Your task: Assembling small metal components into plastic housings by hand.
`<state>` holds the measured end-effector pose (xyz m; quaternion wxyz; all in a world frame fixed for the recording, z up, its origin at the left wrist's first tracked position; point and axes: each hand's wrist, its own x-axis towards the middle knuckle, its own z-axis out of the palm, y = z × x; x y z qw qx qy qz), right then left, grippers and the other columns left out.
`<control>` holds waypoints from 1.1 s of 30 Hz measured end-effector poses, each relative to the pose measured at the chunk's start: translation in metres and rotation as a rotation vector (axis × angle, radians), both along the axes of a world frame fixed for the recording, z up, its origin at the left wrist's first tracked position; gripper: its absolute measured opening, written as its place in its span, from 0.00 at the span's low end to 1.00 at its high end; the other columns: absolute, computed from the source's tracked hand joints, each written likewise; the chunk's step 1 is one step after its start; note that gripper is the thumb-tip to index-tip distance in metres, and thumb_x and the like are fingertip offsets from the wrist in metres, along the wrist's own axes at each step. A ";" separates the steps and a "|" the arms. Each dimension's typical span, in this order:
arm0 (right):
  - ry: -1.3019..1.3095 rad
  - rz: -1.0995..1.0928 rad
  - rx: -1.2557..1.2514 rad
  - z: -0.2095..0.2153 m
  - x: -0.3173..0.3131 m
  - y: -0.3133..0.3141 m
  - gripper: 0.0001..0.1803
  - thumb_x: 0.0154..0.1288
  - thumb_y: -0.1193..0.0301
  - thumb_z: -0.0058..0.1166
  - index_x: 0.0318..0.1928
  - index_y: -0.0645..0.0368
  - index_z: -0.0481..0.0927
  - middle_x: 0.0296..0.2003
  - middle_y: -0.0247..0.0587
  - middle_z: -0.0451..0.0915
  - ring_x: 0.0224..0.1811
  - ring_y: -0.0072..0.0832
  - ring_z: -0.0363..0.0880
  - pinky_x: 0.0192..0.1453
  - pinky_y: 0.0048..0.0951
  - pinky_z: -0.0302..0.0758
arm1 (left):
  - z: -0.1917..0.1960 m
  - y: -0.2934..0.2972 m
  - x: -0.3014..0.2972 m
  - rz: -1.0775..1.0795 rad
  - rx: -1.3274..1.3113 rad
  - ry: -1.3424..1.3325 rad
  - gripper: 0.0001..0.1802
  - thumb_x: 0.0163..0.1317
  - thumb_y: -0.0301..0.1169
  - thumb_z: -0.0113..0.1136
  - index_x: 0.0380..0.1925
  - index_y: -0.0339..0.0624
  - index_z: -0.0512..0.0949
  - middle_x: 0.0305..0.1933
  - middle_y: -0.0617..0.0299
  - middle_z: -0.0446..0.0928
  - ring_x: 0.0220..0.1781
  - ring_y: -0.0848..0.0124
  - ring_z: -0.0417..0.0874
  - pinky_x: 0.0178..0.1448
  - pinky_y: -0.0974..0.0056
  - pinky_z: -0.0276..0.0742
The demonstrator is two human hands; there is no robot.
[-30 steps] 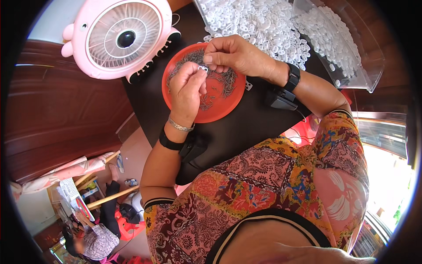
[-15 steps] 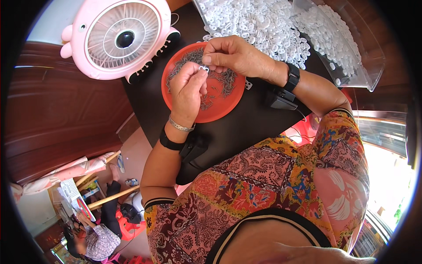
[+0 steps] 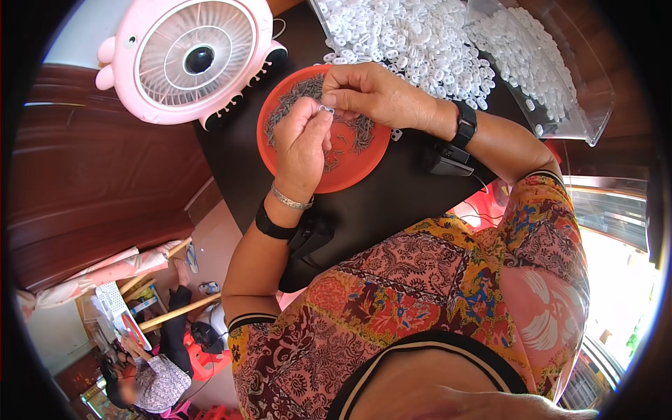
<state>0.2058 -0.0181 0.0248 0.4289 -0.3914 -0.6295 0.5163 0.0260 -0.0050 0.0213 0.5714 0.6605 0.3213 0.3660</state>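
Note:
Over an orange-red round basin (image 3: 350, 183), my left hand (image 3: 301, 143) pinches a small white plastic piece with two holes (image 3: 326, 109) between thumb and forefinger. My right hand (image 3: 381, 94) comes in from the right, its thumb and fingertips closed together right at that piece. Whatever lies between the right fingertips is too small or hidden to make out. Below both hands, the basin holds many thin grey metal screws or pins (image 3: 297, 98), heaped mostly along its far and right sides.
A large heap of white two-hole pieces (image 3: 413, 42) lies beyond the basin, beside a clear tray (image 3: 595, 126) with more. A pink fan (image 3: 126, 70) stands at the far left of the dark table (image 3: 392, 189). Another person (image 3: 161, 381) sits at lower left.
My right fingertips have come down slightly and closer to the white piece. My left hand has shifted a touch to the right, still pinching it.

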 end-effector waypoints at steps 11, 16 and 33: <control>-0.028 -0.030 0.139 -0.009 -0.001 0.001 0.08 0.68 0.69 0.53 0.35 0.61 0.75 0.23 0.24 0.71 0.25 0.11 0.64 0.28 0.18 0.65 | -0.003 -0.004 0.001 0.017 0.008 -0.022 0.08 0.65 0.29 0.49 0.28 0.39 0.71 0.20 0.68 0.68 0.20 0.82 0.65 0.24 0.76 0.60; -0.029 0.014 0.040 -0.004 0.002 0.001 0.10 0.70 0.68 0.51 0.35 0.62 0.75 0.28 0.24 0.72 0.31 0.11 0.66 0.37 0.17 0.67 | 0.001 -0.002 0.001 0.016 -0.002 -0.010 0.07 0.65 0.29 0.49 0.29 0.39 0.71 0.20 0.68 0.68 0.20 0.82 0.65 0.24 0.76 0.60; -0.943 -0.320 0.686 -0.003 0.066 0.037 0.11 0.60 0.73 0.55 0.43 0.59 0.80 0.41 0.38 0.81 0.45 0.37 0.78 0.48 0.33 0.76 | 0.001 0.015 -0.008 0.025 -0.048 -0.101 0.08 0.63 0.28 0.51 0.25 0.39 0.71 0.18 0.67 0.69 0.18 0.82 0.66 0.23 0.76 0.59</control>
